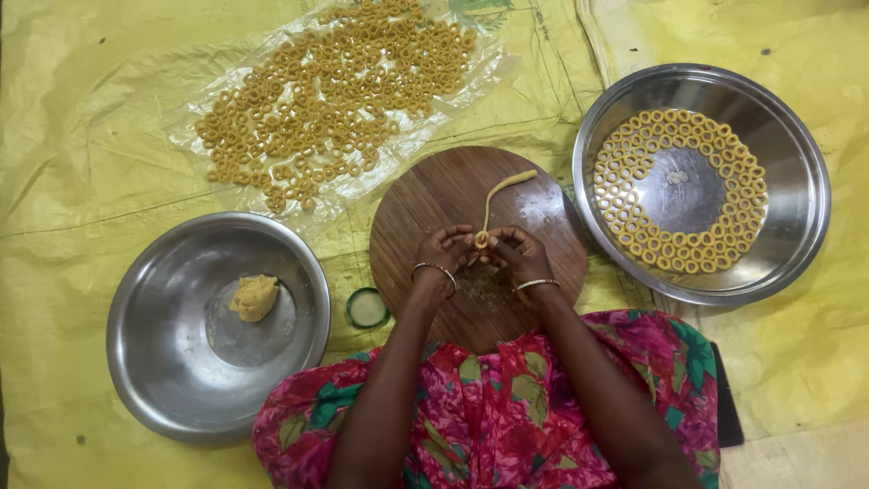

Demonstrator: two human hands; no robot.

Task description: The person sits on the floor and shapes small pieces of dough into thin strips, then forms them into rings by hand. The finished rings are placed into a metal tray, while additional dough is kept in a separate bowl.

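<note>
A dough strip (496, 201) is pinched at its near end between the fingertips of the left hand (444, 253) and the right hand (518, 254), both closed on it above a round wooden board (425, 204). The near end is curled into a small ring; the far end lies on the board. A steel bowl (163, 362) at the left holds a dough lump (254, 297). A steel pan (797, 172) at the right holds dough rings (634, 163) set in a circle. More rings (335, 86) are spread on a clear plastic sheet (453, 91) beyond the board. A small green lid (367, 308) is seen beside the board. A yellow floor sheet (81, 136) lies beneath everything.
</note>
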